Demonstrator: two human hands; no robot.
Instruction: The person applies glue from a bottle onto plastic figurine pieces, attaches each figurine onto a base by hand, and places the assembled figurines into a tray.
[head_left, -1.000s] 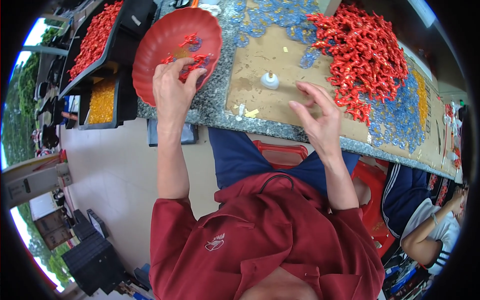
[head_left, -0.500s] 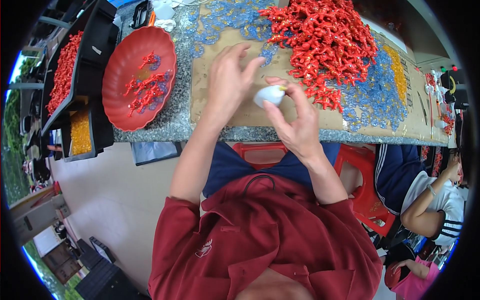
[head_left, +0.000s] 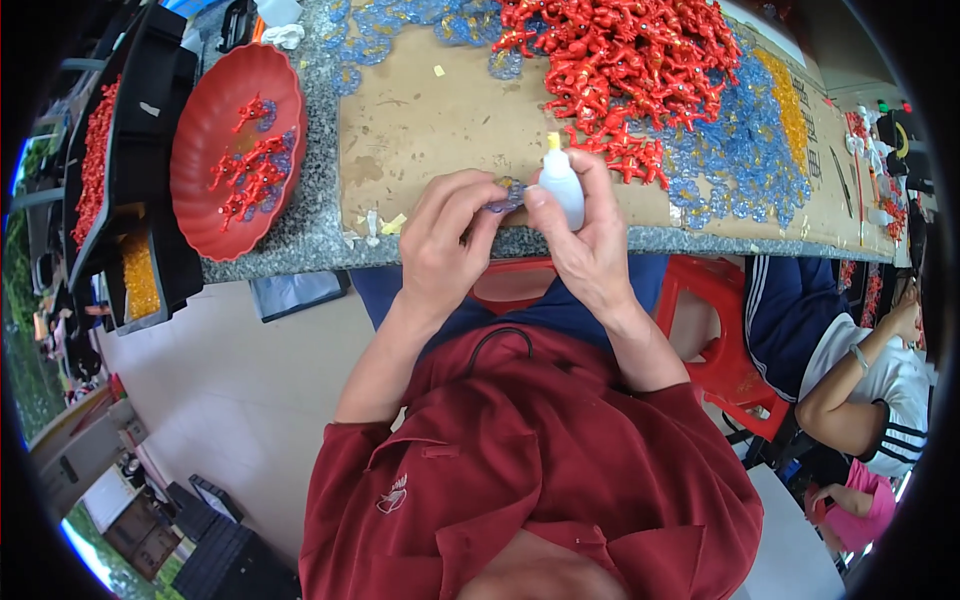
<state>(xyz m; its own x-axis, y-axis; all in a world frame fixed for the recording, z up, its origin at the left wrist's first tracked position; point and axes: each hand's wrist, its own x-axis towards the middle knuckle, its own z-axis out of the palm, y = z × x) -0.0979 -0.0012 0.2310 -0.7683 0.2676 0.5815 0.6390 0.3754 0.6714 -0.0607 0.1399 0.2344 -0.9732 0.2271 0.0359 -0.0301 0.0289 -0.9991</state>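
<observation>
At the near edge of a granite-topped workbench (head_left: 300,240), a person's right hand (head_left: 590,245) wraps closed around a small white squeeze bottle (head_left: 562,188), held upright with its long axis vertical and its yellow nozzle pointing up and away from the body. The left hand (head_left: 445,245) pinches a small blue plastic piece (head_left: 508,192) between thumb and fingertips, just beside the bottle and touching or nearly touching it; both hands sit over the bench's front edge, above the lap. A brown cardboard sheet (head_left: 440,110) ahead of the hands offers the only bare working room. A heap of red plastic parts (head_left: 620,60) crowds the far right, ringed by blue parts (head_left: 740,160). To the left, a red bowl (head_left: 200,200) holding a few red pieces sits at the bench corner. A seated co-worker (head_left: 860,370) occupies the right.
</observation>
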